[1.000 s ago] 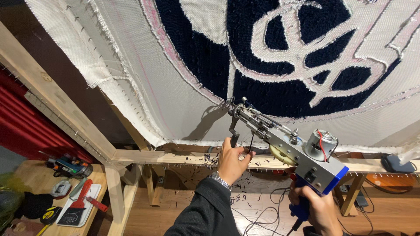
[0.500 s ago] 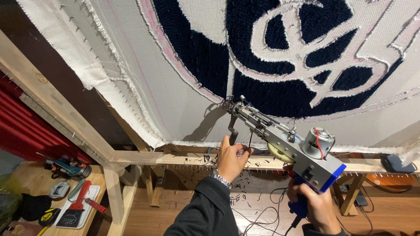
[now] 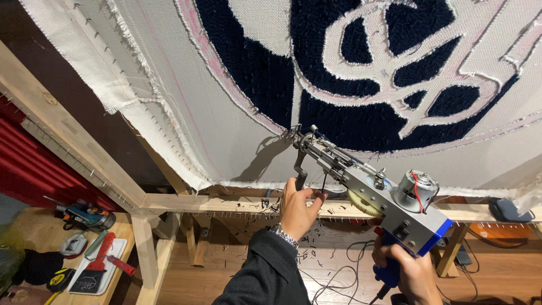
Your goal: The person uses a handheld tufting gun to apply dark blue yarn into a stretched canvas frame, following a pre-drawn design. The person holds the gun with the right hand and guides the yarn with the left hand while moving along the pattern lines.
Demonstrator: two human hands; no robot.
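Two hands hold a tufting gun: the left hand wraps its front handle, the right hand its blue grip, needle touching the cloth above the wooden frame's lower edge.

Left hand raised, fingers curled shut in a fist-like grip, thumb pointing right; wrist straight, watch at the cuff, dark sleeve running down toward lower centre. Right hand lower and to the right, fingers wrapped tight, knuckles facing up, wrist cut by frame edge.
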